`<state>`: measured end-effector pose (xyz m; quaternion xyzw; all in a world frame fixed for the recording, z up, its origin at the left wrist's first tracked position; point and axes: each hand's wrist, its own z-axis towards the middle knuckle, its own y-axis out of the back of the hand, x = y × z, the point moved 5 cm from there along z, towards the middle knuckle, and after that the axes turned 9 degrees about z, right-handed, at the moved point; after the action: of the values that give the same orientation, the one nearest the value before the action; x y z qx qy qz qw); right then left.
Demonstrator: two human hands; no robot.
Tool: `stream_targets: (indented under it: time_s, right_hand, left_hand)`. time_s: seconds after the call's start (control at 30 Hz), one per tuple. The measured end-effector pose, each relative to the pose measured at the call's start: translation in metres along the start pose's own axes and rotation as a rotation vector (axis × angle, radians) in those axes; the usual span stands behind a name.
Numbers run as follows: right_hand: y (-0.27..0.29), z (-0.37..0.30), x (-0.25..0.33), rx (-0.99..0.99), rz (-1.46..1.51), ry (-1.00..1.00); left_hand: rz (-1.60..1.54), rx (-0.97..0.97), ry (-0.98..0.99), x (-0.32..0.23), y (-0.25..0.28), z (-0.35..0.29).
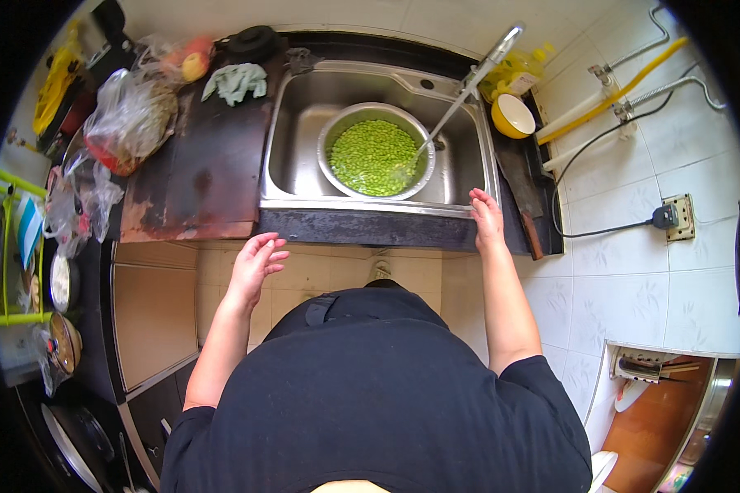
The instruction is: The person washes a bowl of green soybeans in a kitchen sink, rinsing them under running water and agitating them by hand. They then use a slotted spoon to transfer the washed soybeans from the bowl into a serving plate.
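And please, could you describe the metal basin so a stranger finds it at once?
Find the steel sink in the dark counter. Inside it, under the running tap, stands a round metal basin. Unlike the yellow bowl right of the sink, it holds many small green beans or peas.

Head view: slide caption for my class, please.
Water runs into a metal bowl of shelled green beans, both hands empty.

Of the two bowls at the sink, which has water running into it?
The big metal bowl in the sink: it holds green beans, and the tap runs into it. The smaller yellow bowl sits right of the sink.
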<state>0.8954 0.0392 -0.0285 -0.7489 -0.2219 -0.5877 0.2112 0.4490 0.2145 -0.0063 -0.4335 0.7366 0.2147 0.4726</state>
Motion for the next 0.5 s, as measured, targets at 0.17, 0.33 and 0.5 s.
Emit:
stream_targets:
  time_s: [0.17, 0.33, 0.5]
  right_hand:
    - [0.012, 0.006, 0.009, 0.040, 0.207, -0.062]
    - [0.017, 0.035, 0.011, 0.113, 0.263, -0.089]
    - [0.002, 0.057, 0.014, 0.229, 0.284, -0.180]
  left_hand:
    - [0.036, 0.012, 0.016, -0.006, -0.036, 0.025]
    - [0.023, 0.033, 0.042, -0.018, -0.079, 0.047]
    - [0.070, 0.042, 0.069, -0.031, -0.128, 0.080]
